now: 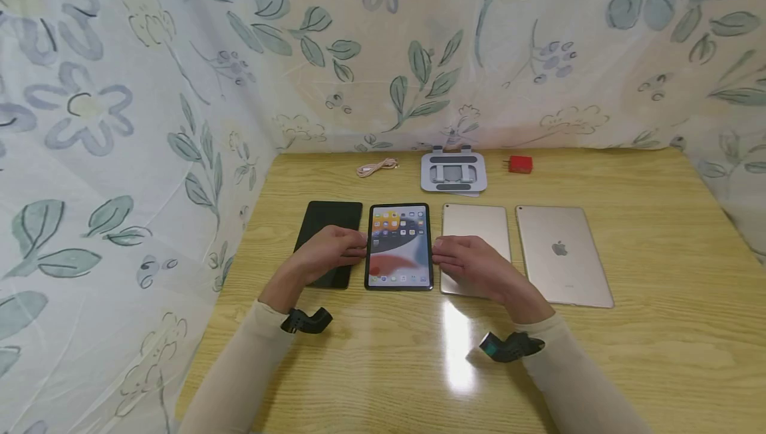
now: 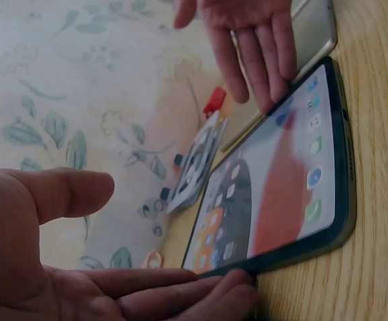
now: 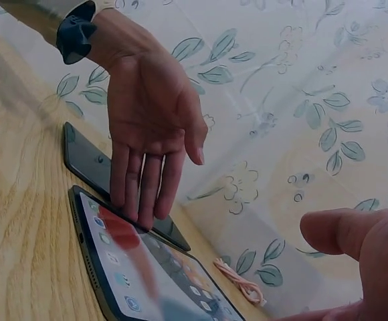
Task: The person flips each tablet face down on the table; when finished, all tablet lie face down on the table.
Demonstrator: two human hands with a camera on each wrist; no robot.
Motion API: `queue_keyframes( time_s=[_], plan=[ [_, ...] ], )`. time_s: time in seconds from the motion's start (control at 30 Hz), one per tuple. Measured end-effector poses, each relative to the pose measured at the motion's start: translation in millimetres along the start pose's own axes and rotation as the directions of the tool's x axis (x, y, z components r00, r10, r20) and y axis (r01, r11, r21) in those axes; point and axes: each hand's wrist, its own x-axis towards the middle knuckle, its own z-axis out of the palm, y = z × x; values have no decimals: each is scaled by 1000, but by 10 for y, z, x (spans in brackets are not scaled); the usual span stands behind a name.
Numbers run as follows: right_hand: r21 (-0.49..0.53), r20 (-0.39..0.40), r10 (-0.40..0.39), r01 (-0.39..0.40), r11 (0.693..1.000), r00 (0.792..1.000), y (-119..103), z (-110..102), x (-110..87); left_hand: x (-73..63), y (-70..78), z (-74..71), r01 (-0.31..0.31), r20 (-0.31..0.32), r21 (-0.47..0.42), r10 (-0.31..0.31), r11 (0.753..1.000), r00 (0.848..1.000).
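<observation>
A tablet with a lit home screen (image 1: 399, 258) lies flat on the table, face up. At its left edge is my left hand (image 1: 331, 248), fingers straight and fingertips at the side. My right hand (image 1: 469, 258) stands at the opposite edge in the same way, fingers extended. In the left wrist view the left thumb is raised apart from the tablet. Under the left hand lies a dark tablet (image 1: 323, 215), partly covered. A gold tablet (image 1: 475, 218), back up, is partly hidden below the right hand.
Another gold tablet (image 1: 574, 281) lies back up at the right. Behind the row are a coiled pale cable (image 1: 377, 167), a folded grey stand (image 1: 453, 187) and a red charger plug (image 1: 520, 165). A floral cloth (image 1: 383, 55) hangs along the back and left of the wooden table (image 1: 383, 367).
</observation>
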Motion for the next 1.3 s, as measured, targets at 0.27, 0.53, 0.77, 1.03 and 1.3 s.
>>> queue_keyframes(
  time_s=[0.27, 0.53, 0.77, 1.03, 1.3],
  plan=[
    [19, 10, 1, -2, 1000, 1000, -18, 21, 2, 17, 21, 94, 6, -27, -1, -6, 1000, 1000],
    [50, -1, 11, -11, 999, 1000, -21, 27, 16, 34, 33, 172, 0, -40, -82, -3, 997, 999],
    [108, -3, 23, -23, 994, 1000, -6, 25, 34, 59, 24, 193, 2, -54, -126, -9, 992, 998],
    [215, 18, 10, -14, 977, 1000, 57, -26, 71, 81, -2, 208, 1, -34, -177, -7, 984, 999],
    [243, 27, 21, -27, 970, 999, 47, -70, 31, 41, 132, 285, -37, -31, -94, 34, 995, 999]
  ],
)
